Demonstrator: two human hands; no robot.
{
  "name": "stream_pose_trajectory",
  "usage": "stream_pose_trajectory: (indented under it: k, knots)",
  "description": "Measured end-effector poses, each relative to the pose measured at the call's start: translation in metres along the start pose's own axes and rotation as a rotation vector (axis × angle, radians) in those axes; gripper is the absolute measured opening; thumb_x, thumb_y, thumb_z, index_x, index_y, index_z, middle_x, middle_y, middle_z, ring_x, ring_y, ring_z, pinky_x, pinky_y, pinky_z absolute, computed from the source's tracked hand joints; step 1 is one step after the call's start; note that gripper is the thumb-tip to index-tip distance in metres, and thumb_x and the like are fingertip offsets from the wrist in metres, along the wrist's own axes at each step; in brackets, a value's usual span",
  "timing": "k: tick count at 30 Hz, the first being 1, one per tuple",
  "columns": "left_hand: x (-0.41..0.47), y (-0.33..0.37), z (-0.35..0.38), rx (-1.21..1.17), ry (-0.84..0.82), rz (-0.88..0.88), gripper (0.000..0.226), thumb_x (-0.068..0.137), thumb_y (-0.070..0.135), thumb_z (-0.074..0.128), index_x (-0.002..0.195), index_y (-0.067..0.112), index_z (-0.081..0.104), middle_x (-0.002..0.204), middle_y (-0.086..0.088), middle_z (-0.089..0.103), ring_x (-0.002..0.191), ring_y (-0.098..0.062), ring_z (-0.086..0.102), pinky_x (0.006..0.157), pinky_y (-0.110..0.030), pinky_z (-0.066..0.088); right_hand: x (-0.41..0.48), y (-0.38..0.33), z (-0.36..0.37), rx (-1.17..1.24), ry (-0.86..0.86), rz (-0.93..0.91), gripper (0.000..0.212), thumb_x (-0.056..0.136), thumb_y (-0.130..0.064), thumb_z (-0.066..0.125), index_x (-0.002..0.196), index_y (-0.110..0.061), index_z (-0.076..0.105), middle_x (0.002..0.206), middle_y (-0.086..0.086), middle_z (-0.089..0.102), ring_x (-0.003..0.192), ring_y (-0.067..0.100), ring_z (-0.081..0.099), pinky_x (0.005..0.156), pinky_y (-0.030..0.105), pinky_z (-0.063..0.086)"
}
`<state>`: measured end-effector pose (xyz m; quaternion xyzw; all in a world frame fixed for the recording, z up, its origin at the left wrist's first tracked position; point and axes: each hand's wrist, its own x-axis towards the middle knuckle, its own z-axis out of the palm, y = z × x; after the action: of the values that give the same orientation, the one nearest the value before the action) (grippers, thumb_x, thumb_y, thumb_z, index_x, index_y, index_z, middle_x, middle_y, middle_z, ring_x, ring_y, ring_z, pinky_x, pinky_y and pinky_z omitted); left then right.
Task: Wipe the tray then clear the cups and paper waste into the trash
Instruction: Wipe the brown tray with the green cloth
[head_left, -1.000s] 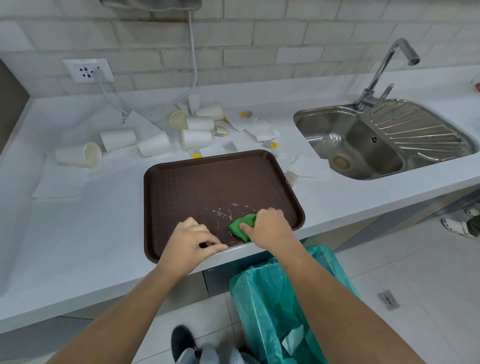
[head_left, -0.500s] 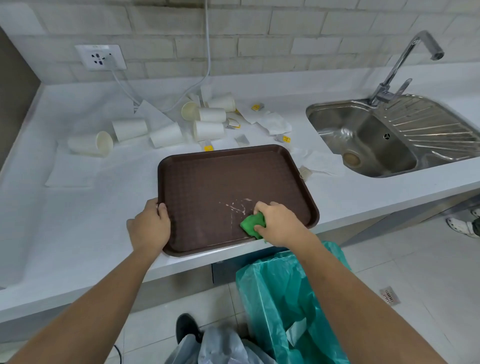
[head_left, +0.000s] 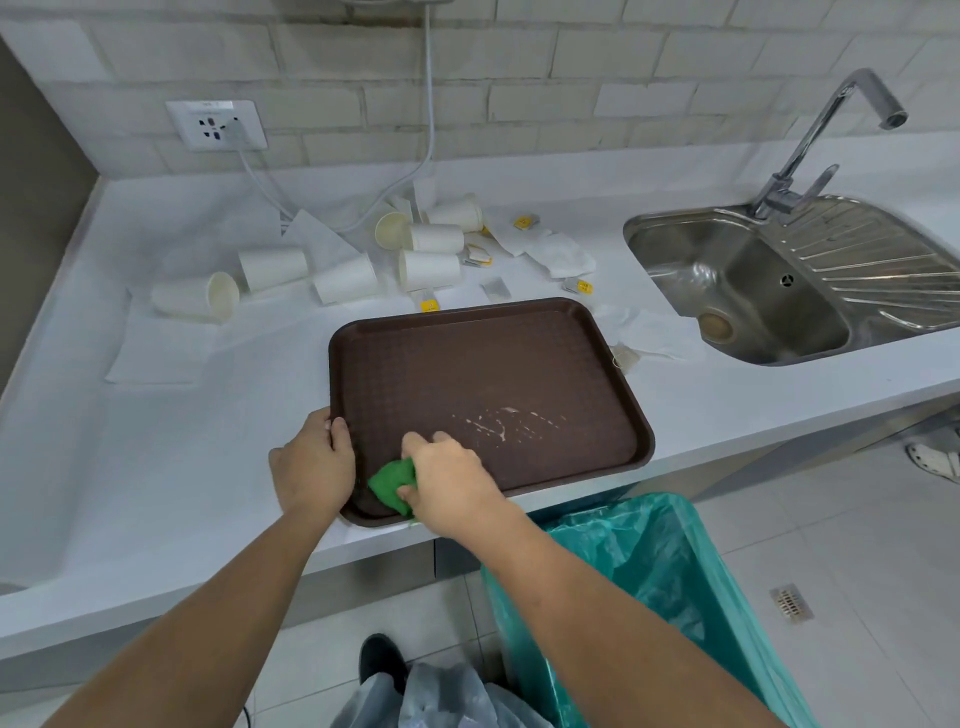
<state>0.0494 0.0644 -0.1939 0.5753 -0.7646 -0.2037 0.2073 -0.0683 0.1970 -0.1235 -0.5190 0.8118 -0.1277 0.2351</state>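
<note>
My right hand (head_left: 452, 483) is closed round a green cloth (head_left: 392, 480), bunched between thumb and fingers and pressed onto the floor of the tray (head_left: 467, 364) at the tray's 7 o'clock corner. My left hand (head_left: 314, 467) sits just beside it at 8 o'clock, with its fingers hooked over the left rim. I judge this grip is there to brace the tray against the sideways drag of wiping, since the tray lies at the very front of the counter (head_left: 104, 467) and could slide off. A pale dried smear (head_left: 506, 421) shows near the middle of the tray, at 2 o'clock from the cloth and apart from it. On that evidence I take the wiping step to be unfinished. Beyond the tray's far rim, from 10 to 12 o'clock, the cups (head_left: 428, 270) lie tipped on their sides, some touching one another. Among them are napkins (head_left: 156, 353) and small yellow-tagged tea bags (head_left: 584, 286). More crumpled paper (head_left: 654, 335) lies at 2 o'clock, between the tray and the sink (head_left: 753, 291). All of this waste is on the counter, so the clearing step is not yet begun. The trash bin (head_left: 649, 571), lined in green plastic, stands on the floor at 5 o'clock, below the counter's front edge and close under the tray's near right corner. I judge that position suits sweeping the waste straight down over the edge. The bin's mouth is open. Of what it holds I can make out only one pale scrap.
</note>
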Motion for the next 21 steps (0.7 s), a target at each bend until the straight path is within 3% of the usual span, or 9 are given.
stream_pose_trajectory:
  k: [6, 11, 13, 16, 19, 21]
  knots:
    - [-0.001, -0.001, -0.004, 0.042, -0.063, 0.033, 0.040, 0.109, 0.034, 0.031, 0.119, 0.019, 0.066, 0.088, -0.005, 0.072, 0.076, -0.027, 0.064, 0.098, -0.047, 0.044, -0.004, 0.101, -0.053, -0.042, 0.000, 0.288, 0.030, 0.084, -0.030, 0.074, 0.104, -0.030, 0.052, 0.112, 0.007, 0.048, 0.095, 0.033, 0.062, 0.089, 0.040, 0.052]
    - [0.000, -0.001, -0.004, 0.111, -0.096, 0.040, 0.038, 0.109, 0.035, 0.028, 0.106, 0.019, 0.062, 0.080, -0.002, 0.067, 0.071, -0.023, 0.059, 0.092, -0.045, 0.043, 0.007, 0.144, -0.076, -0.068, 0.217, 0.531, 0.026, 0.088, -0.017, 0.065, 0.112, -0.025, 0.057, 0.123, 0.014, 0.037, 0.099, 0.041, 0.054, 0.085, 0.042, 0.048]
    - [-0.001, -0.001, -0.002, 0.106, -0.086, 0.035, 0.037, 0.109, 0.035, 0.028, 0.103, 0.020, 0.061, 0.077, -0.001, 0.065, 0.070, -0.024, 0.060, 0.091, -0.044, 0.042, 0.018, 0.121, -0.064, -0.145, 0.257, 0.480, 0.034, 0.087, -0.012, 0.061, 0.119, -0.025, 0.057, 0.128, 0.014, 0.038, 0.105, 0.040, 0.049, 0.086, 0.040, 0.044]
    - [-0.002, -0.001, 0.000, 0.111, -0.061, 0.038, 0.035, 0.109, 0.035, 0.028, 0.101, 0.021, 0.059, 0.075, 0.000, 0.064, 0.068, -0.025, 0.061, 0.089, -0.044, 0.042, 0.027, 0.063, -0.027, -0.228, 0.236, 0.203, 0.049, 0.082, -0.013, 0.063, 0.128, -0.026, 0.057, 0.135, 0.012, 0.040, 0.111, 0.036, 0.043, 0.094, 0.038, 0.041]
    - [-0.001, -0.002, 0.001, 0.090, -0.036, 0.038, 0.033, 0.108, 0.034, 0.031, 0.095, 0.020, 0.058, 0.071, 0.000, 0.062, 0.066, -0.028, 0.060, 0.087, -0.044, 0.042, 0.020, 0.024, 0.006, -0.130, 0.149, -0.030, 0.057, 0.078, -0.008, 0.068, 0.133, -0.023, 0.057, 0.135, 0.010, 0.039, 0.113, 0.034, 0.038, 0.095, 0.043, 0.048]
    - [-0.001, -0.003, 0.001, 0.097, -0.040, 0.039, 0.033, 0.108, 0.033, 0.032, 0.098, 0.020, 0.060, 0.073, -0.002, 0.065, 0.068, -0.029, 0.061, 0.087, -0.044, 0.042, 0.013, 0.032, 0.007, -0.023, 0.149, -0.062, 0.056, 0.078, -0.004, 0.065, 0.131, -0.024, 0.061, 0.133, 0.008, 0.042, 0.114, 0.032, 0.038, 0.094, 0.043, 0.050]
